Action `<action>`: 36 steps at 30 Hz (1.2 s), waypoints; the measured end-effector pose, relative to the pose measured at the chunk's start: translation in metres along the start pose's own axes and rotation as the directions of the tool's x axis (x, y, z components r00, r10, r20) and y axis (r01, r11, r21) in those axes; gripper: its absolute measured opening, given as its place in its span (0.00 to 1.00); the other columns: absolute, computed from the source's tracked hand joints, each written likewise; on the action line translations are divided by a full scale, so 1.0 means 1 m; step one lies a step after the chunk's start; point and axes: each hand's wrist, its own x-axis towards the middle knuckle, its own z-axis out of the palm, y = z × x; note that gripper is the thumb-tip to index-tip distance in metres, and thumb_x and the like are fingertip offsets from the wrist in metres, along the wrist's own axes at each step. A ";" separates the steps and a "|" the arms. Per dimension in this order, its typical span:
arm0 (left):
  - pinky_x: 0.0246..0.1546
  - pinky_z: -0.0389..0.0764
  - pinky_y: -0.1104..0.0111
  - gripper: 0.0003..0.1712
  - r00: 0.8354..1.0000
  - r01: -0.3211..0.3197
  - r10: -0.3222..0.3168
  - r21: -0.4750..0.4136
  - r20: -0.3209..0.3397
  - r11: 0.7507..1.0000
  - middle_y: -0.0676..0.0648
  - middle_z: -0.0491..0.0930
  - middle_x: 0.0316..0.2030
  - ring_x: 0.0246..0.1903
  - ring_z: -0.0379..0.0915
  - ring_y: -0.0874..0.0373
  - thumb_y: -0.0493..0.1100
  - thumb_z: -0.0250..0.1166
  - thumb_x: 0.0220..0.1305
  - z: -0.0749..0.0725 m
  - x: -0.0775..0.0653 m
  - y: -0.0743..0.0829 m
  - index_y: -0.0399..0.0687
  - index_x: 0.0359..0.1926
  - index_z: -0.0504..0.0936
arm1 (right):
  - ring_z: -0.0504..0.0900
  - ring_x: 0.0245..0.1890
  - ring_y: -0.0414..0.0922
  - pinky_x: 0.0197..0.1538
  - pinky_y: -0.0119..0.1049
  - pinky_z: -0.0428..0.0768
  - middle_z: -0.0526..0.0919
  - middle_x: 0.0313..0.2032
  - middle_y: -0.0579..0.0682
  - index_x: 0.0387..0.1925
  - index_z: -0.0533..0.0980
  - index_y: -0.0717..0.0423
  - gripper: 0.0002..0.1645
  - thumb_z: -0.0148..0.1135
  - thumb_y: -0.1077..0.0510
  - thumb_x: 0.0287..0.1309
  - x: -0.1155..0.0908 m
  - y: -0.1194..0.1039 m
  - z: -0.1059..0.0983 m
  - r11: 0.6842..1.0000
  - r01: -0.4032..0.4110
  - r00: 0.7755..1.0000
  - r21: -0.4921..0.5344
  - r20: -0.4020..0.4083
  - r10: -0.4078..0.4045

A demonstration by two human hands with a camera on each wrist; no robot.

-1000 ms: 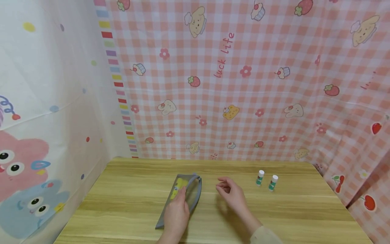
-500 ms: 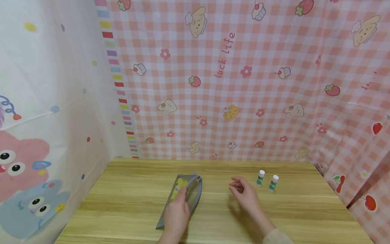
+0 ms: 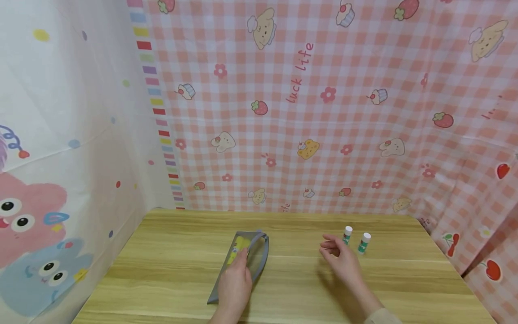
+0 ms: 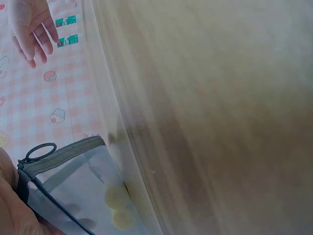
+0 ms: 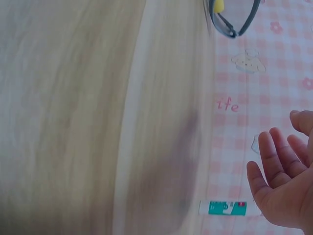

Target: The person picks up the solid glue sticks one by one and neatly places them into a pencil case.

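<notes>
Left hand [image 3: 235,285] grips mesh pouch [image 3: 254,256]; right hand [image 3: 341,261] holds nothing, beside two tubes.
Pouch lies on wood table [image 3: 174,270], left of the right hand, yellow item [image 3: 242,243] inside. Right fingers loosely bent, partly covering left tube [image 3: 347,235] in head view; contact unclear. Right tube [image 3: 364,243] stands just beside it, white cap up.

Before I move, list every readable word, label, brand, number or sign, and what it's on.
"luck life": on the checked cloth.
"ife": lower on that cloth; no letter before it is readable.
Red marks at the cloth's right: too faint to read.
Labels on the two tubes: too small and blurred.
</notes>
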 end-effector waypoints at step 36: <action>0.33 0.87 0.56 0.22 0.999 -0.041 0.041 0.009 -0.012 0.999 0.33 0.83 0.46 0.40 0.84 0.40 0.23 0.61 0.53 -0.001 0.001 -0.001 0.28 0.52 0.80 | 0.76 0.38 0.26 0.44 0.15 0.72 0.82 0.46 0.60 0.58 0.73 0.67 0.27 0.69 0.70 0.55 0.004 0.027 -0.075 0.999 -0.044 0.940 -0.004 -0.338 0.040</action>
